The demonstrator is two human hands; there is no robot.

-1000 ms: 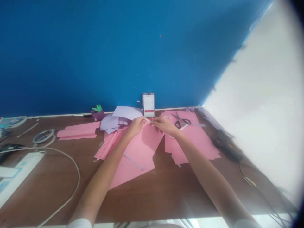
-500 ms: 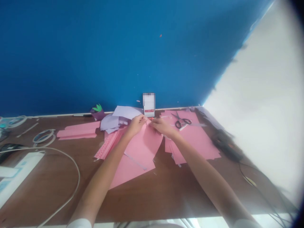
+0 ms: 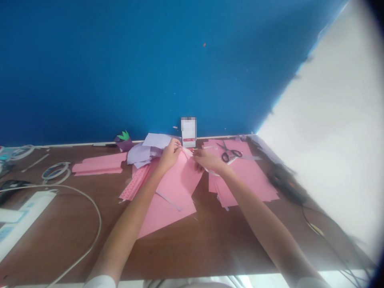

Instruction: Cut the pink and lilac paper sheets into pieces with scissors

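Note:
My left hand pinches the end of a thin pale strip above the top edge of a pink paper sheet. To its right, my right hand is closed at the strip's other side, with a whitish loop showing below the wrist. What exactly the right fingers grip is too small to make out. A narrow grey strip lies across the pink sheet. Black-handled scissors rest open on a stack of pink sheets at the right.
A phone stands against the blue wall. Lilac papers, folded pink paper and a purple paper piece lie left. Tape rolls, a white power strip and a cable are farther left; a dark object sits right.
My hands have moved slightly apart, the left one a little left and up. The pale strip now shows between them.

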